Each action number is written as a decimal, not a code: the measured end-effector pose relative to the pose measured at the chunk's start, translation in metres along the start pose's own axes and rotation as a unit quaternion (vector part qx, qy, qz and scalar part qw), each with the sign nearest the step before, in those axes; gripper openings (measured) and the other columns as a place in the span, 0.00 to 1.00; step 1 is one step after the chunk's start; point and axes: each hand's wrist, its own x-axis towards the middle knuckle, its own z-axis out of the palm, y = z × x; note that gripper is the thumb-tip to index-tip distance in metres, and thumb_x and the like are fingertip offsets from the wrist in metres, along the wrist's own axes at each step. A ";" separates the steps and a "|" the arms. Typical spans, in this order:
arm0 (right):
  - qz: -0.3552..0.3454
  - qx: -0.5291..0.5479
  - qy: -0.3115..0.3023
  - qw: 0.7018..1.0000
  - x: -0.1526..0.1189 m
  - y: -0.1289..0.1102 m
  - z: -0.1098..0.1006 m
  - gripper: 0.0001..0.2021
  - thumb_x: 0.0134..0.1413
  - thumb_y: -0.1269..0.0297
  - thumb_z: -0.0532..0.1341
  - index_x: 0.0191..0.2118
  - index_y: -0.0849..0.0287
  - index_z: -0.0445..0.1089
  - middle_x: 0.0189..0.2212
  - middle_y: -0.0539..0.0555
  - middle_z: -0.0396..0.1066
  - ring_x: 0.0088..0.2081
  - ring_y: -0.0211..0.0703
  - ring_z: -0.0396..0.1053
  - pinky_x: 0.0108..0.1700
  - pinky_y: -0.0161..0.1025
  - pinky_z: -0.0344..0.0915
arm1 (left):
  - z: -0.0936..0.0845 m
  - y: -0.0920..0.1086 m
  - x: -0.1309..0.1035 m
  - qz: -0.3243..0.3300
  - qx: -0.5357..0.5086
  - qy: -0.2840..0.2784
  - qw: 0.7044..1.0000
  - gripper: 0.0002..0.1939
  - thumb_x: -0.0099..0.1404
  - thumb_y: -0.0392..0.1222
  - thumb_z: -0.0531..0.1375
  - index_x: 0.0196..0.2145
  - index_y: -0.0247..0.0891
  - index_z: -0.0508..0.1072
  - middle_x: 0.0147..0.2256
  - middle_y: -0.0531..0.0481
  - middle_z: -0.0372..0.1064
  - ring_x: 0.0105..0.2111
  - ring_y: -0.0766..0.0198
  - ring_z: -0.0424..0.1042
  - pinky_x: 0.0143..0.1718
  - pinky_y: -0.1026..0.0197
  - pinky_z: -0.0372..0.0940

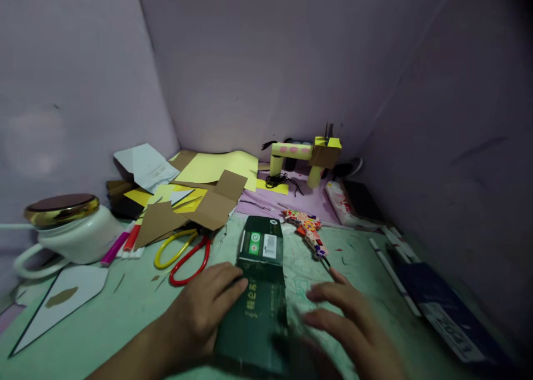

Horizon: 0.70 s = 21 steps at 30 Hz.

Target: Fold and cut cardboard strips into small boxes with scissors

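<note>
A dark green cardboard carton (258,313) with gold lettering lies before me, its end flap (258,246) with a white barcode label pointing away. My left hand (204,302) grips the carton's left edge, fingers curled over its top face. To the right of the carton is my right hand (353,324), smeared by motion, with its fingers spread and nothing seen between them. Just beyond those fingertips lies a small floral-patterned figure (308,230). Scissors with one yellow and one red handle (189,263) rest left of the carton, their blades hidden under brown card.
Cut brown and yellow card (220,196) is piled at the back left. A white mug with a gold-rimmed lid (79,230) and markers (120,246) stand left. A yellow paper giraffe-like model (300,155) is at the back. White sticks (393,277) and a blue packet (449,313) lie right.
</note>
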 end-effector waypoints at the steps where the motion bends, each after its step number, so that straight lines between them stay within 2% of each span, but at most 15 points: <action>1: -0.004 -0.017 0.010 1.000 -0.004 0.006 0.005 0.14 0.51 0.77 0.52 0.42 0.55 0.65 0.37 0.56 0.72 0.39 0.47 0.71 0.48 0.57 0.66 | 0.004 0.007 -0.006 -0.005 0.014 -0.018 1.000 0.26 0.57 0.33 0.53 0.54 0.27 0.62 0.47 0.30 0.67 0.49 0.47 0.65 0.44 0.43 0.67; 2: -0.026 -0.015 -0.029 0.999 -0.007 0.009 0.012 0.15 0.50 0.77 0.52 0.43 0.56 0.65 0.37 0.56 0.72 0.39 0.47 0.71 0.47 0.56 0.67 | 0.007 0.013 -0.010 -0.003 0.024 -0.035 0.999 0.26 0.55 0.30 0.52 0.54 0.26 0.62 0.47 0.29 0.67 0.50 0.46 0.65 0.44 0.43 0.67; 7: -0.028 0.037 -0.088 0.995 -0.012 0.005 0.040 0.13 0.53 0.75 0.54 0.44 0.59 0.66 0.37 0.57 0.73 0.37 0.46 0.69 0.39 0.48 0.70 | 0.007 0.027 -0.012 0.003 0.050 -0.066 0.997 0.27 0.53 0.23 0.49 0.52 0.25 0.63 0.43 0.32 0.70 0.47 0.49 0.67 0.43 0.47 0.68; 10: -0.014 0.058 -0.105 0.993 -0.013 0.005 0.042 0.14 0.52 0.75 0.53 0.45 0.62 0.65 0.39 0.60 0.73 0.37 0.46 0.69 0.37 0.44 0.70 | 0.007 0.025 -0.009 0.002 0.048 -0.081 0.996 0.24 0.56 0.25 0.48 0.51 0.28 0.65 0.42 0.36 0.72 0.44 0.51 0.68 0.41 0.50 0.69; 14: 0.015 0.049 -0.124 0.991 -0.017 0.006 0.041 0.19 0.50 0.76 0.51 0.49 0.66 0.63 0.40 0.63 0.72 0.38 0.47 0.68 0.37 0.44 0.70 | 0.011 0.020 -0.004 0.004 0.045 -0.086 0.995 0.18 0.60 0.31 0.47 0.44 0.29 0.70 0.37 0.39 0.74 0.39 0.54 0.70 0.39 0.55 0.67; 18: 0.029 0.011 -0.143 0.989 -0.019 0.006 0.043 0.17 0.54 0.74 0.51 0.49 0.63 0.65 0.38 0.60 0.72 0.35 0.46 0.68 0.34 0.42 0.69 | 0.010 0.016 0.006 -0.019 0.003 -0.157 0.987 0.16 0.58 0.29 0.48 0.40 0.33 0.70 0.35 0.44 0.74 0.33 0.59 0.68 0.35 0.59 0.66; 21: 0.023 -0.009 -0.146 0.989 -0.016 0.007 0.042 0.14 0.59 0.70 0.49 0.47 0.62 0.67 0.36 0.57 0.73 0.33 0.44 0.68 0.34 0.40 0.67 | 0.008 0.012 0.011 -0.044 -0.029 -0.198 0.979 0.14 0.59 0.31 0.49 0.41 0.34 0.69 0.33 0.46 0.72 0.28 0.60 0.64 0.29 0.60 0.62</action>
